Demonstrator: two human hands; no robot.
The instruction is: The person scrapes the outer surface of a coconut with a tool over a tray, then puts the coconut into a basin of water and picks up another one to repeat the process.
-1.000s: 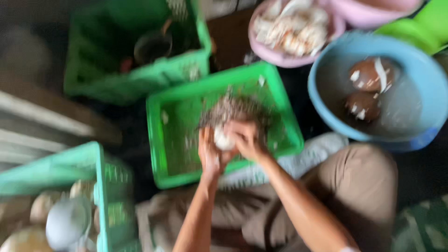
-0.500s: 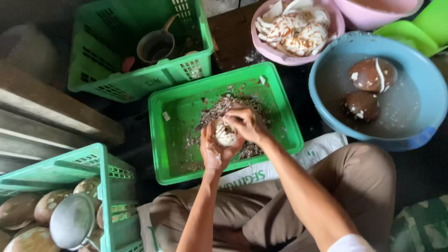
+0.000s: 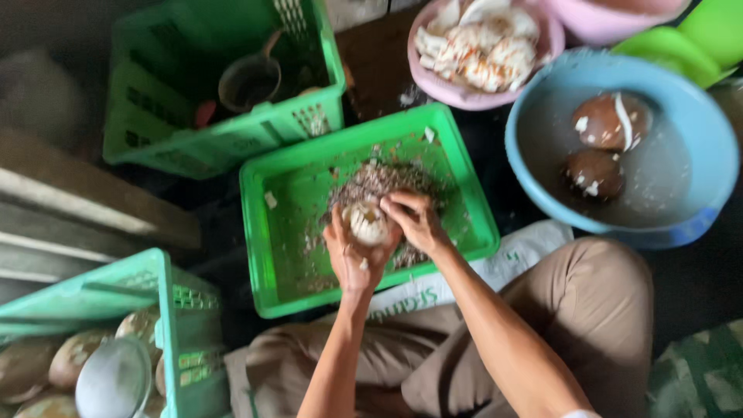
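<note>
I read this as mid-peel; my left hand [image 3: 350, 259] cups the pale coconut [image 3: 368, 223] from below, and my right hand [image 3: 414, 222] is curled tight against its side (whatever blade it may grip is hidden). The coconut sits over the green tray [image 3: 290, 286], above a heap of brown shavings [image 3: 375, 179]. Next, I judge, calls for turning it to fresh skin; peeled ones soak in the blue basin [image 3: 696, 124].
</note>
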